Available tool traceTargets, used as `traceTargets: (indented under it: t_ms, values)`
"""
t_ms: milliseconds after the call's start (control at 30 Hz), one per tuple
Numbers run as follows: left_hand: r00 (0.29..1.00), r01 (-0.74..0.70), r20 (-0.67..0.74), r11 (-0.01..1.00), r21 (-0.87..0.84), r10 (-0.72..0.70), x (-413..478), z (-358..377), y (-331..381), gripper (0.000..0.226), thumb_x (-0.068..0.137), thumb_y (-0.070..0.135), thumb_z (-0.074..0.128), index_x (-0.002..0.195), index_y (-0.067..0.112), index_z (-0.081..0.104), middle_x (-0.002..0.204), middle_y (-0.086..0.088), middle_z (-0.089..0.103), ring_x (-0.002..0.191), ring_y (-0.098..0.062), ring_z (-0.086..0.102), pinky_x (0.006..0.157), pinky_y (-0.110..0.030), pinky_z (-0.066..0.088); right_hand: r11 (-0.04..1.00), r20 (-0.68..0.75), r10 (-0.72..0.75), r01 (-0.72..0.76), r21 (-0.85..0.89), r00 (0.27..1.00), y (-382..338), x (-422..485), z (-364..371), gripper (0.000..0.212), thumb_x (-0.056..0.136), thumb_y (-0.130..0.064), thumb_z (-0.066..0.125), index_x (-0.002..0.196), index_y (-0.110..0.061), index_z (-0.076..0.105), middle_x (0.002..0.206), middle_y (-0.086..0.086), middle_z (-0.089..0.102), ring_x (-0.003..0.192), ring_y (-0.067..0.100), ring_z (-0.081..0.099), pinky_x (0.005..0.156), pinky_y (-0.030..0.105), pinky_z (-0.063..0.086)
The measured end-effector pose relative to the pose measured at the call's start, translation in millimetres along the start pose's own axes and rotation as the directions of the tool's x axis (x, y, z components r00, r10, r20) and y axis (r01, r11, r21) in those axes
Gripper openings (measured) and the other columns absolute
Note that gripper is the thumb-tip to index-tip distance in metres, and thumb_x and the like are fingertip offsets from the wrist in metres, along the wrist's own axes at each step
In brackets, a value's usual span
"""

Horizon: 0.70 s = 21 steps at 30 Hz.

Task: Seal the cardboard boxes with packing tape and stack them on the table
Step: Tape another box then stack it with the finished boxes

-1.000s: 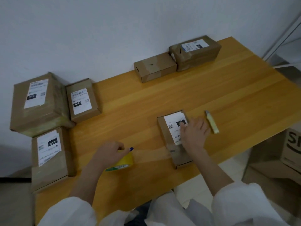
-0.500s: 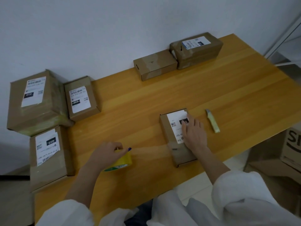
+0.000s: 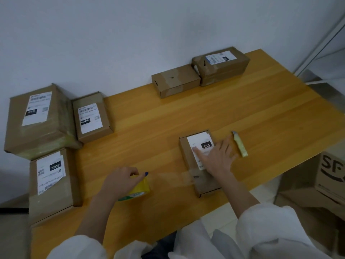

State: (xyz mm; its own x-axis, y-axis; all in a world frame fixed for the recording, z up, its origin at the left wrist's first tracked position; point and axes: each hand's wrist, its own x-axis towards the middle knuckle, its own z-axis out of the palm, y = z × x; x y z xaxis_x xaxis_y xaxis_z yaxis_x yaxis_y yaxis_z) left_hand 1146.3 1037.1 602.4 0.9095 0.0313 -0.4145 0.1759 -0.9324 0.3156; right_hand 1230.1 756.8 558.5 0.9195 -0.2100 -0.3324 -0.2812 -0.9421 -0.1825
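On the orange-brown wooden table point(image 3: 242, 109), a small flat cardboard box with a white shipping label point(image 3: 188, 146) lies near the front edge, right of centre. The right hand point(image 3: 218, 157) rests on its top with fingers straight and spread, pressing the label and gripping nothing. The left hand point(image 3: 119, 182) is curled round a yellow roll of packing tape point(image 3: 140, 189), which is held just above or on the table left of the box; contact with the table cannot be told. A clear strip of tape point(image 3: 173, 177) runs from the roll to the near end of the box. A pale yellow-handled utility knife point(image 3: 239, 143) lies just beside the right hand's fingertips. At the left end stand three labelled cardboard boxes: a large one point(image 3: 37, 120), a medium one point(image 3: 91, 116) touching it, and a third point(image 3: 52, 182) in front. Against the wall sit a plain cardboard box point(image 3: 175, 81) and a taped labelled box point(image 3: 222, 65), side by side.
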Motion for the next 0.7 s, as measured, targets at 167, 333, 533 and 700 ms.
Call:
traceTargets:
  t_ms: [167,333,533,700]
  values:
    - [1.0,-0.002,-0.01,1.0,-0.016,0.002,-1,0,0,0.033,0.094,0.05,0.044,0.077,0.025,0.057,0.058,0.002,0.051,0.052,-0.013,0.046,0.047,-0.025,0.03,0.993,0.099,-0.1,0.105,-0.046,0.99,-24,-13,5,0.135,0.064,-0.092,0.041,0.15,-0.005,-0.018,0.157,0.016,-0.021,0.146,0.037,-0.005,0.106,0.069,0.014]
    - [1.0,-0.019,0.003,0.998,-0.057,0.019,-4,-3,-5,0.032,0.094,0.048,0.045,0.071,0.027,0.053,0.057,0.003,0.047,0.051,-0.012,0.043,0.048,-0.024,0.028,0.994,0.173,-0.106,0.109,-0.007,0.979,-28,-8,-10,0.126,0.073,-0.078,0.055,0.151,-0.008,-0.015,0.159,0.015,-0.014,0.143,0.041,0.005,0.108,0.061,0.023]
    - [0.998,-0.062,-0.025,0.989,-0.138,0.059,-4,2,-2,0.03,0.094,0.047,0.046,0.072,0.028,0.055,0.056,-0.001,0.05,0.048,-0.013,0.041,0.048,-0.023,0.028,0.959,0.274,-0.176,0.102,0.266,0.946,-10,14,-27,0.132,0.06,-0.085,0.056,0.153,-0.011,-0.002,0.159,0.014,0.004,0.143,0.04,0.01,0.113,0.055,0.021]
    - [0.996,-0.082,-0.045,0.983,-0.165,0.076,2,2,5,0.031,0.094,0.048,0.046,0.069,0.03,0.052,0.053,0.0,0.046,0.044,-0.012,0.037,0.046,-0.023,0.026,0.89,0.309,-0.209,0.05,0.453,0.928,0,16,-35,0.132,0.044,-0.086,0.056,0.146,-0.012,0.019,0.14,0.005,0.032,0.12,0.029,0.044,0.089,0.04,0.046]
